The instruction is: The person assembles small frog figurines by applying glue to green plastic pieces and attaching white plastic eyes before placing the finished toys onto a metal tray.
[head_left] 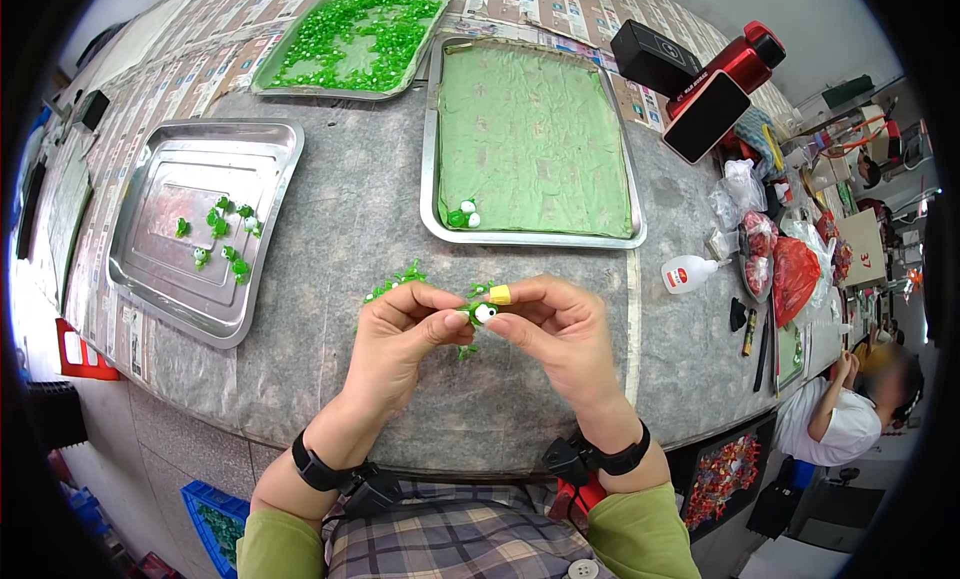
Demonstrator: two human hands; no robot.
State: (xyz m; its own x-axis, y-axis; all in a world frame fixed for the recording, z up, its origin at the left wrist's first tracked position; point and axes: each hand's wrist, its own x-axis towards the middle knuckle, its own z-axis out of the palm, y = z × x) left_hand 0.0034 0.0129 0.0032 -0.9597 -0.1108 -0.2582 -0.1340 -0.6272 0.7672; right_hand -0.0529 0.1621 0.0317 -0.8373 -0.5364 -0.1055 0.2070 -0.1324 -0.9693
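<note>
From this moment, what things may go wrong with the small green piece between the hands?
1. The small green and white piece is pinched only by fingertips of the left hand and right hand; it might slip and fall among the loose green pieces on the table.
2. The white glue bottle lies on its side near the table edge; it may leak or roll.

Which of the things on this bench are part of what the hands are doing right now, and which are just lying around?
In use:
left hand and right hand, pinching a small green piece
loose green pieces on the table
finished green figures in the bare steel tray
cloth-lined tray
tray of green beads

Lying about:
glue bottle
phone
red flask
black box
red bags
</note>
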